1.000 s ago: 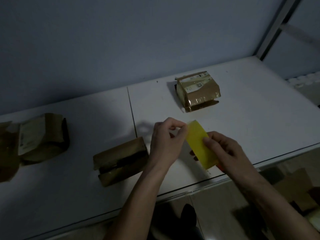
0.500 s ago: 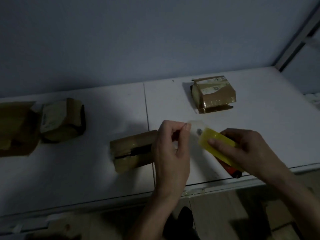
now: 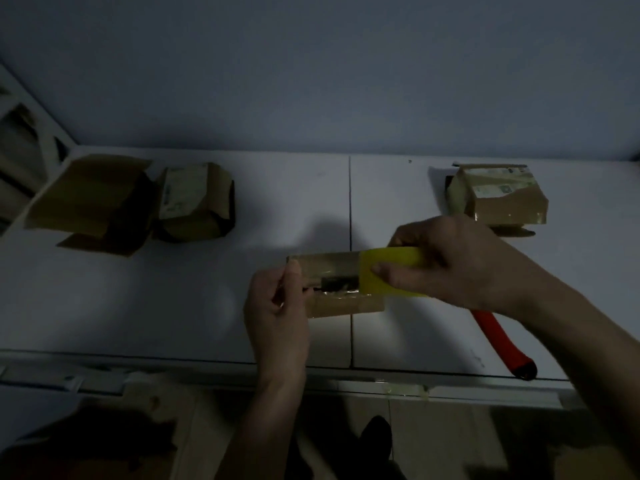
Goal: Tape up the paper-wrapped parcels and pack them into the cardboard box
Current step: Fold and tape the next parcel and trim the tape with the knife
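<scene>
In the centre of the frame, the left hand pinches the free end of a clear tape strip between thumb and fingers, while the right hand grips the yellow tape roll, thumb pressed on its face. The strip stretches between them over the middle parcel, which lies on the white table across the seam between two panels. A red handle sticks out below the right wrist toward the lower right.

At the upper left stands the cardboard box, flaps open; its inside is too dark to tell what it holds. Just beside it on the right sits a labelled parcel. At the upper right, well apart, lies a taped parcel with a label on top.
</scene>
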